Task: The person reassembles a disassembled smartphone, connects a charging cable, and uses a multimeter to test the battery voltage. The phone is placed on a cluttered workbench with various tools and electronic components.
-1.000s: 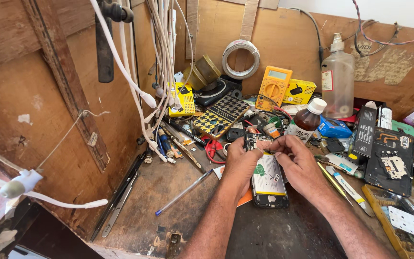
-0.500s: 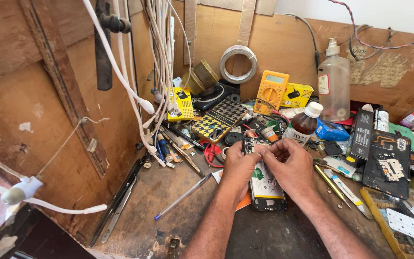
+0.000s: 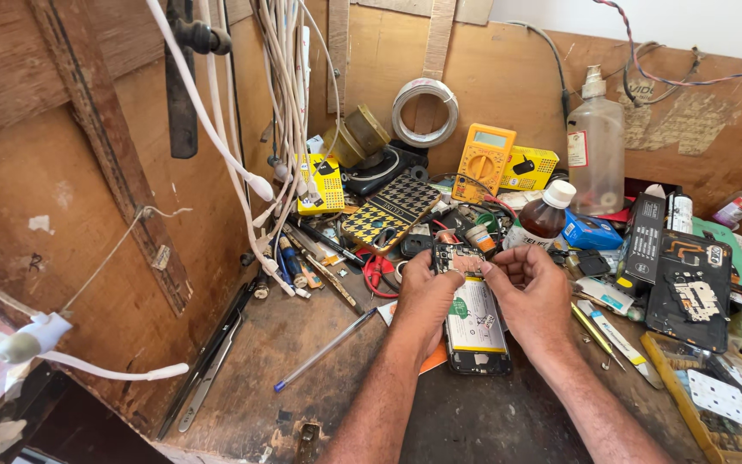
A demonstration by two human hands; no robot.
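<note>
An opened phone (image 3: 474, 331) with its back cover off lies flat on the wooden workbench (image 3: 302, 378), its long side running away from the person, directly between the two hands. The left hand (image 3: 422, 296) rests along the phone's left edge and the right hand (image 3: 532, 296) along its right edge; the fingertips (image 3: 484, 268) of both meet over the upper end of the phone, where the circuit board shows. They seem to pinch a very small part there, though it is too tiny to make out. An orange card (image 3: 433, 361) peeks from under the phone's left side.

Behind the hands stands a brown bottle (image 3: 544, 219) with a white cap and a pale label. To its right lies a small blue box (image 3: 590, 232), then an upright black box (image 3: 643, 241) with pale print down its face. A tall clear plastic bottle (image 3: 594, 146) with a small red and white label stands against the back board, beside a yellow box (image 3: 530, 167) and a yellow multimeter (image 3: 483, 159). Further left, a yellow card package (image 3: 321, 185) leans near the hanging white cables (image 3: 281, 103). A blue pen (image 3: 326, 350) lies left of the left forearm.
</note>
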